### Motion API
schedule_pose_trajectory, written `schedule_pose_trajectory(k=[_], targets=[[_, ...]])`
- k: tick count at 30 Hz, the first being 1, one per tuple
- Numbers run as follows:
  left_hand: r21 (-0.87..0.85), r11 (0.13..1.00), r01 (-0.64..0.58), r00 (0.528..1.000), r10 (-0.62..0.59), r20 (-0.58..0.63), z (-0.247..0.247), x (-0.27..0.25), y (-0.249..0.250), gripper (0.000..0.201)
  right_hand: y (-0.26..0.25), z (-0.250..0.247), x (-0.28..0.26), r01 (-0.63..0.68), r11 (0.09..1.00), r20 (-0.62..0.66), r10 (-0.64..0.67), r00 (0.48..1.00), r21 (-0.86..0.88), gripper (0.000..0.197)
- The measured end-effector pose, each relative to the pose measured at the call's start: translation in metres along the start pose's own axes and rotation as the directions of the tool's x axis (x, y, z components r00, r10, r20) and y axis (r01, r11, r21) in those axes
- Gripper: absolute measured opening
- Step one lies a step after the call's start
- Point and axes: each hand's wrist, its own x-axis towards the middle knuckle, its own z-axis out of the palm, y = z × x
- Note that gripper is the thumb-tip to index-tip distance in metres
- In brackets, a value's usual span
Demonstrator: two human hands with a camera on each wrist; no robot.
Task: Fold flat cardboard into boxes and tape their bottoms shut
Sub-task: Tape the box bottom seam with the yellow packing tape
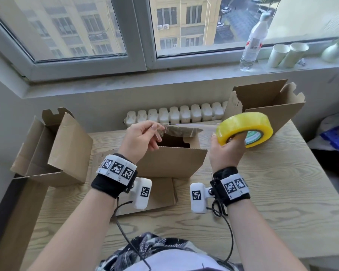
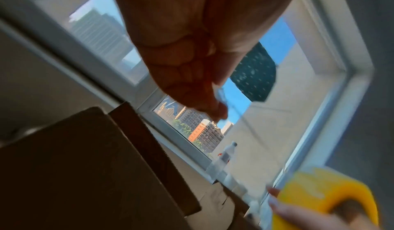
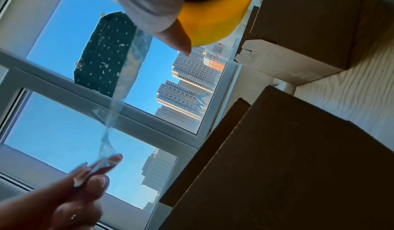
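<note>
Tape strip (image 1: 184, 129) stretched above the middle box (image 1: 170, 161), head view: left hand (image 1: 140, 140) pinches its end, right hand (image 1: 226, 151) grips the yellow roll (image 1: 245, 129).
Left wrist view: fingers curled, blurred. Right wrist view: strip looks twisted and may stick to itself if slackened.

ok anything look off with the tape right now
Yes: the tape strip pulled between the tape roll and the left hand has twisted and bunched narrow near the left fingers, so it may not lie flat.
</note>
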Motion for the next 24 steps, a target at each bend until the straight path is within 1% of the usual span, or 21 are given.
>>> schedule_pose_trajectory(k=[1,3,5,7,10,11,13,14,15,16,17,18,19,21,23,24], targets=[[-0.049,0.996,0.073,0.996,-0.071,0.046,-0.003,0.000,-0.002,0.029,0.000,0.001,0.000,0.003,0.999,0.008,-0.003,1.000,-0.034,0.030],[-0.142,0.965,0.220,0.971,-0.203,0.127,-0.009,-0.001,-0.003,0.032,0.000,0.004,-0.001,0.005,0.995,0.035,-0.002,0.999,-0.102,0.027],[-0.203,0.930,0.306,0.948,-0.277,0.159,-0.013,-0.002,-0.003,0.037,-0.001,0.006,-0.003,0.039,0.985,0.062,-0.029,0.998,-0.166,0.026],[-0.227,0.915,0.335,0.941,-0.311,0.135,-0.014,-0.001,0.001,0.038,-0.003,0.008,-0.007,0.085,0.972,0.076,-0.070,0.995,-0.218,0.025],[-0.283,0.884,0.372,0.928,-0.362,0.088,-0.011,0.002,0.009,0.040,-0.005,0.013,-0.013,0.102,0.966,0.117,-0.076,0.990,-0.237,0.032],[-0.294,0.883,0.366,0.929,-0.362,0.071,-0.011,0.003,0.010,0.041,-0.004,0.014,-0.015,0.107,0.964,0.134,-0.076,0.988,-0.243,0.033],[-0.263,0.918,0.298,0.952,-0.307,0.004,-0.010,0.003,0.005,0.048,-0.002,0.015,-0.018,0.123,0.959,0.153,-0.086,0.984,-0.254,0.033],[-0.204,0.948,0.243,0.965,-0.258,-0.050,-0.010,0.003,0.001,0.049,-0.001,0.016,-0.019,0.138,0.956,0.155,-0.100,0.983,-0.261,0.033],[-0.091,0.977,0.194,0.973,-0.203,-0.106,-0.009,0.002,-0.004,0.046,0.000,0.017,-0.020,0.157,0.951,0.152,-0.119,0.981,-0.268,0.034],[0.067,0.986,0.153,0.978,-0.141,-0.156,-0.007,0.002,-0.009,0.041,0.003,0.020,-0.021,0.178,0.945,0.150,-0.141,0.979,-0.275,0.033],[0.234,0.964,0.124,0.977,-0.077,-0.198,-0.005,0.002,-0.017,0.037,0.006,0.023,-0.021,0.197,0.939,0.147,-0.161,0.976,-0.283,0.032],[0.357,0.928,0.109,0.971,-0.022,-0.239,0.000,0.003,-0.021,0.034,0.011,0.025,-0.022,0.217,0.932,0.144,-0.182,0.973,-0.290,0.029],[0.413,0.906,0.092,0.959,0.030,-0.280,0.005,0.003,-0.025,0.030,0.015,0.028,-0.022,0.240,0.923,0.141,-0.206,0.968,-0.300,0.028],[0.391,0.919,0.042,0.940,0.097,-0.328,0.016,0.006,-0.038,0.025,0.025,0.033,-0.022,0.281,0.900,0.138,-0.249,0.959,-0.333,0.032],[0.330,0.944,0.012,0.927,0.113,-0.357,0.025,0.009,-0.056,0.022,0.032,0.038,-0.025,0.336,0.858,0.145,-0.303,0.942,-0.388,0.043],[0.316,0.949,-0.008,0.919,0.131,-0.371,0.028,0.012,-0.065,0.019,0.035,0.040,-0.026,0.364,0.832,0.155,-0.330,0.931,-0.419,0.045]])
